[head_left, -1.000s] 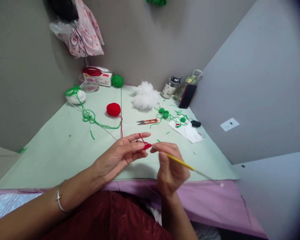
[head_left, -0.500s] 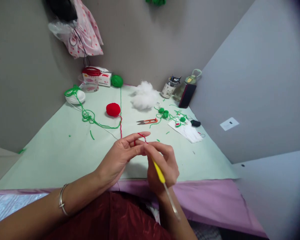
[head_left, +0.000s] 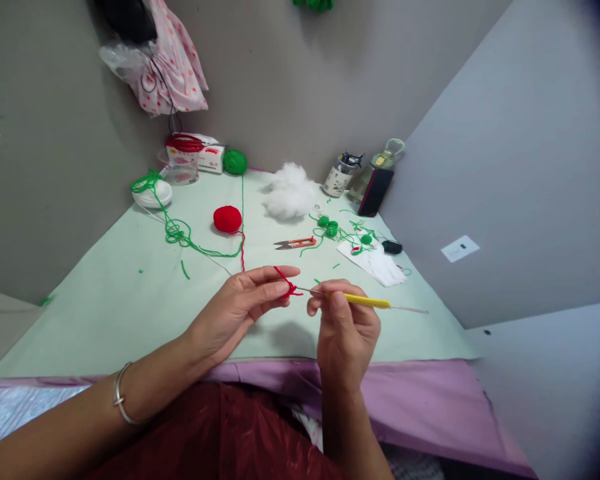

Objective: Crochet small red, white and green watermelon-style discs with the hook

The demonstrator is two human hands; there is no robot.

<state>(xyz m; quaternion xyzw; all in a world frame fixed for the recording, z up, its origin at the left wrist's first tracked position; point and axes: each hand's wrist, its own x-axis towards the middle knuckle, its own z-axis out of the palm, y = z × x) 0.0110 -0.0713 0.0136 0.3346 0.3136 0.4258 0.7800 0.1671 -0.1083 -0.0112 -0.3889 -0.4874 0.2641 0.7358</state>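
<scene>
Between its thumb and fingers, my left hand (head_left: 253, 297) pinches a small red yarn piece (head_left: 292, 289), with a strand looped over the index finger. My right hand (head_left: 347, 320) grips a crochet hook (head_left: 367, 301) by its yellow handle. The hook lies nearly level, its thin metal tip reaching left to the red piece. From the left hand, red yarn runs back to a red yarn ball (head_left: 227, 219) on the table. Orange-handled thread snips (head_left: 295, 244) lie just beyond the hands.
On the pale green table (head_left: 105, 313), white stuffing (head_left: 290, 191) sits at the back. Tangled green yarn (head_left: 177, 233) lies left. At right are small green pieces (head_left: 331, 229), white paper (head_left: 375, 263), a phone (head_left: 376, 192) and a pen holder (head_left: 337, 179).
My right hand has moved right, away from my left fingertips, and the hook has swung from steeply slanted to nearly level. The red piece now shows more clearly at the left fingertips.
</scene>
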